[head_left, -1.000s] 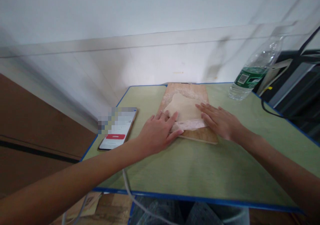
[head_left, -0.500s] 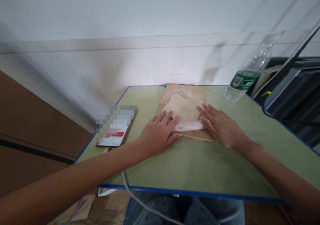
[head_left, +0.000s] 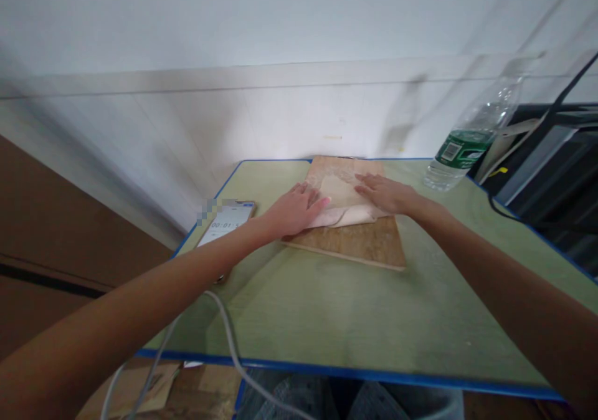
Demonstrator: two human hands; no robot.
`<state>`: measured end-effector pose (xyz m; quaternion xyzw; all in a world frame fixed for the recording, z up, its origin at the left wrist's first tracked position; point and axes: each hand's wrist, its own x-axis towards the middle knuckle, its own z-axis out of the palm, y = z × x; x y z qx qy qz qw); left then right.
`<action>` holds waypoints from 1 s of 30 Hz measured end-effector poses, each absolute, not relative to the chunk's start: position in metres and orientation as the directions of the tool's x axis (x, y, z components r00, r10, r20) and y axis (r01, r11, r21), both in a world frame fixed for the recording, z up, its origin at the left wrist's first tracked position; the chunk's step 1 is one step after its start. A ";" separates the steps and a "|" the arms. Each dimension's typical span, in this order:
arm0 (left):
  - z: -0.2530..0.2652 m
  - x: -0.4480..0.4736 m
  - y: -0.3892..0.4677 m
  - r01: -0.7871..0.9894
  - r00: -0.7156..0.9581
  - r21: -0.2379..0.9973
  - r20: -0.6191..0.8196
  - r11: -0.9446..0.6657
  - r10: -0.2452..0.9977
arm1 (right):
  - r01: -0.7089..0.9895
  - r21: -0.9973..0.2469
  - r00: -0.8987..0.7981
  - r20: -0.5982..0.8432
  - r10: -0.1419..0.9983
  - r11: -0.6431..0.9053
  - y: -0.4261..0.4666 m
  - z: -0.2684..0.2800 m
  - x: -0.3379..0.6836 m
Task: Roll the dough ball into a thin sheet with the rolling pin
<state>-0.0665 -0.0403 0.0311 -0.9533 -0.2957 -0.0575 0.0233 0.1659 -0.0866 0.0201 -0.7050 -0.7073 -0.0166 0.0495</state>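
Note:
A flat sheet of pale dough [head_left: 340, 192] lies on a floured wooden board [head_left: 346, 245]. Its near edge is a thick roll [head_left: 343, 217]; whether anything sits inside that roll I cannot tell. My left hand [head_left: 299, 211] rests on the left end of the dough, fingers stretched out and thumb apart. On the right end lies my right hand [head_left: 383, 194], also flat with its fingers extended forward over the sheet. Both hands cover parts of the dough's sides.
The board is on a green table [head_left: 355, 320] with blue edging, against a white wall. A phone [head_left: 227, 217] lies left, partly behind my left forearm. White cables [head_left: 228, 329] hang over the front edge. A water bottle [head_left: 460, 149] stands at the back right beside dark items.
Both hands have moved forward, away from me, and the dough's rolled edge has shifted the same way. More of the board's near part shows, and less of the flat sheet.

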 end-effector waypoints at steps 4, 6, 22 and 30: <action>0.033 -0.063 -0.026 0.558 0.822 -0.013 0.151 -0.830 0.550 | 0.991 -0.124 0.049 0.007 0.999 -0.048 -0.070 0.025 0.166; 0.035 -0.062 -0.022 0.573 0.809 -0.001 0.160 -0.819 0.566 | 0.989 -0.138 0.062 0.014 0.998 -0.059 -0.064 0.027 0.166; 0.037 -0.061 -0.023 0.595 0.768 0.207 0.140 -0.777 0.625 | 0.997 -0.059 0.044 0.005 0.999 -0.043 -0.058 0.024 0.171; 0.037 -0.060 -0.029 0.602 0.768 0.173 0.142 -0.780 0.624 | 0.999 -0.039 0.005 0.000 1.000 -0.005 -0.063 0.018 0.174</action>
